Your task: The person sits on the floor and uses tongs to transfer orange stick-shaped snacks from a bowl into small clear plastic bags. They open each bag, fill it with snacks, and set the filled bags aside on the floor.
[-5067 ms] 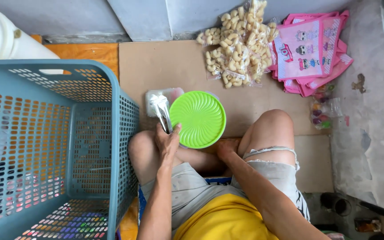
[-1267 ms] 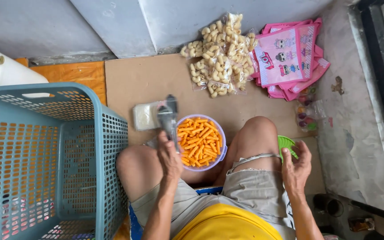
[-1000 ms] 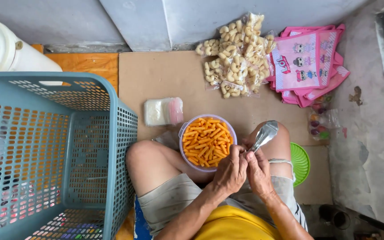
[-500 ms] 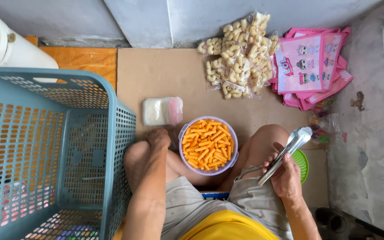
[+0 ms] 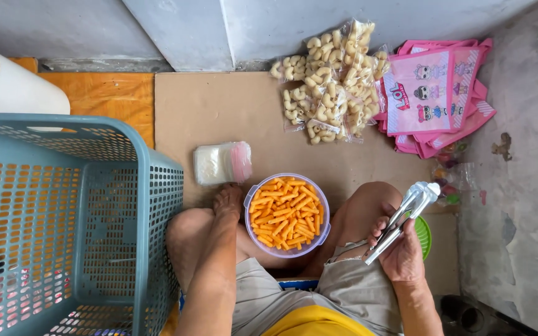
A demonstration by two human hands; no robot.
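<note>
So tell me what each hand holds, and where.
Right hand grips metal tongs near their lower end. Left hand holds nothing, resting beside the snack bowl.

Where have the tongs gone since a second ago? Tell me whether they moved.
Yes. The tongs, in the right hand, moved right, away from the tub, and now lie over the right knee by the green lid.

I note shiny metal tongs [image 5: 401, 219], a glossy clear plastic tub [image 5: 287, 214], matt cardboard sheet [image 5: 219, 112], and a perforated plastic basket [image 5: 63, 224].
</note>
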